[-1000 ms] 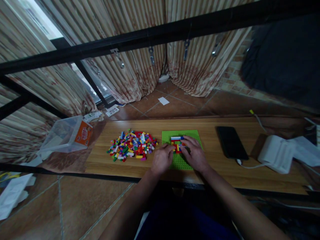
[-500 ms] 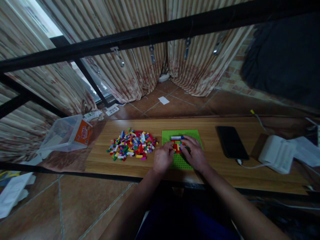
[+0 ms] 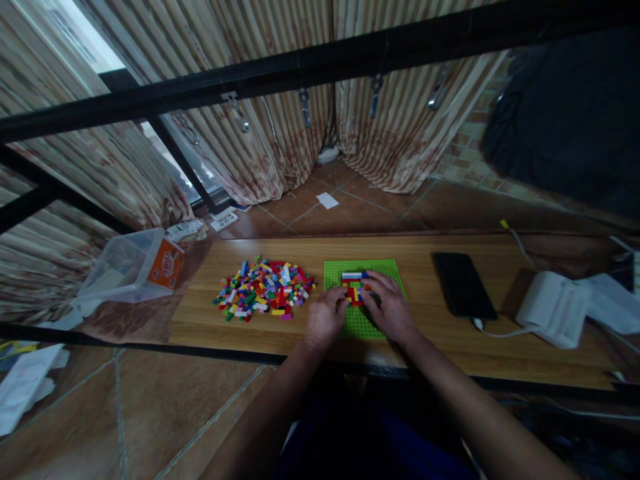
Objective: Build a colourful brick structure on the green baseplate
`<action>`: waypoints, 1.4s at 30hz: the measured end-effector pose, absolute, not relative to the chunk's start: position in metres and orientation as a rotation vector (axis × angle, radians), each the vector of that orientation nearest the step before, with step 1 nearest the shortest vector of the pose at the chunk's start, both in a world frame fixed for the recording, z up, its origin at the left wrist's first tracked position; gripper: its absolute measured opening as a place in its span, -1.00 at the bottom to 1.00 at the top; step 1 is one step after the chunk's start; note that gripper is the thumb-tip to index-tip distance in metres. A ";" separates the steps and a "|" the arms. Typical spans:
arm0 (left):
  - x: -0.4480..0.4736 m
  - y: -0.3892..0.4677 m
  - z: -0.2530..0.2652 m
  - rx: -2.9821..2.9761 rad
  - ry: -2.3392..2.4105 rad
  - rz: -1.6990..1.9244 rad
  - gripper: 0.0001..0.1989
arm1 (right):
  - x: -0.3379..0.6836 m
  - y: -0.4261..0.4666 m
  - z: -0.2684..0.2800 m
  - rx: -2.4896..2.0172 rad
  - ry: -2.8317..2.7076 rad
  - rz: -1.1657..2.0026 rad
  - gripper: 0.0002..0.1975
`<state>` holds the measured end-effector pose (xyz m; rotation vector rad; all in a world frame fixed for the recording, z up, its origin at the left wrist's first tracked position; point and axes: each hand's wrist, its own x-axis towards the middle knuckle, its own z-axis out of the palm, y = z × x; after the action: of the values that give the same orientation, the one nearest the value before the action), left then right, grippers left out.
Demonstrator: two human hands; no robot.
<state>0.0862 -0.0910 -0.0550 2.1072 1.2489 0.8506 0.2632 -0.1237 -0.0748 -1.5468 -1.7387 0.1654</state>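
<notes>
A green studded baseplate point(image 3: 335, 271) lies on the wooden table in front of me. On it stands a low build of toy bricks point(image 3: 356, 295), mostly red, with yellow and blue pieces and a white row along its far side. My left hand point(image 3: 325, 317) is closed at the build's left side, thumb and forefinger pinched at a small brick by its edge. From the right, my right hand point(image 3: 393, 308) holds the build, fingers along its far right corner and thumb at its near side. My fingers hide part of the bricks.
A pile of loose coloured bricks point(image 3: 265, 288) lies left of the baseplate. To the right are a black phone point(image 3: 463, 285) on a white cable and a white box-shaped device point(image 3: 553, 310). A clear plastic bin point(image 3: 125, 267) stands beyond the table's left end. A dark bar point(image 3: 280, 67) crosses above.
</notes>
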 end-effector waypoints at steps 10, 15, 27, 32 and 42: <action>0.085 -0.091 -0.054 2.127 1.241 0.879 -0.79 | 0.263 -0.124 -0.075 -1.540 -1.735 0.161 -0.69; 0.085 -0.091 -0.052 2.149 1.198 0.905 -0.83 | 0.264 -0.124 -0.075 -1.550 -1.734 0.162 -0.67; 0.085 -0.082 -0.048 2.306 1.080 0.705 -0.85 | 0.264 -0.124 -0.074 -1.555 -1.739 0.173 -0.66; 0.084 -0.079 -0.039 2.429 1.001 0.605 -0.79 | 0.264 -0.124 -0.075 -1.539 -1.734 0.163 -0.66; 0.084 -0.069 -0.024 2.460 0.925 0.465 -0.80 | 0.264 -0.124 -0.076 -1.549 -1.734 0.164 -0.67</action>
<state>0.0839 -0.0686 -0.0244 2.4605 0.9251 0.4653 0.2636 -0.1238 -0.0758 -1.5489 -1.7338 0.1636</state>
